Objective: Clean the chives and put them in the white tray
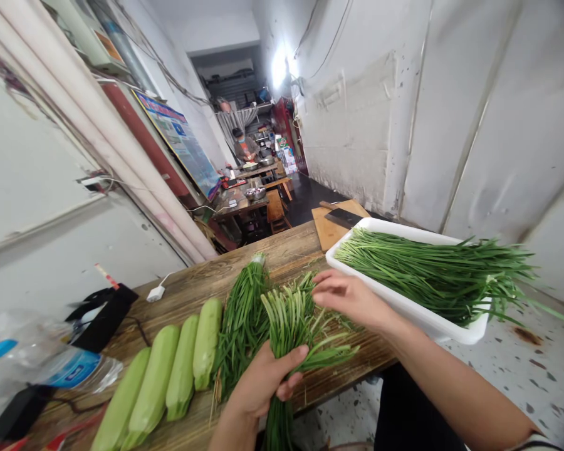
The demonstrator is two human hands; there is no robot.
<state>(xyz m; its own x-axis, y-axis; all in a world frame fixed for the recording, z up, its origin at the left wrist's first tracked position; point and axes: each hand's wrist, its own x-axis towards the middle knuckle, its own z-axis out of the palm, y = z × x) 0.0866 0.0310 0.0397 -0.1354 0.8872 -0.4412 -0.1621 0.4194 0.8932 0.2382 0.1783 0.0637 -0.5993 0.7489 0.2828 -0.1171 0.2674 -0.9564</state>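
Observation:
My left hand (266, 379) is wrapped round a bunch of green chives (286, 319) held upright over the wooden table (207, 288). My right hand (345, 297) hovers by the cut ends at the top of that bunch, fingers slightly curled and apart, holding nothing I can see. A second bundle of chives (242, 313) lies on the table just left of the held bunch. A white tray (407, 307) to the right carries a large heap of chives (432, 269).
Several pale green gourds (169, 369) lie side by side at the left. A plastic water bottle (51, 366), a black object and a white charger (156, 292) sit further left. A cutting board with a cleaver (341, 217) lies behind the tray. A person works far down the corridor.

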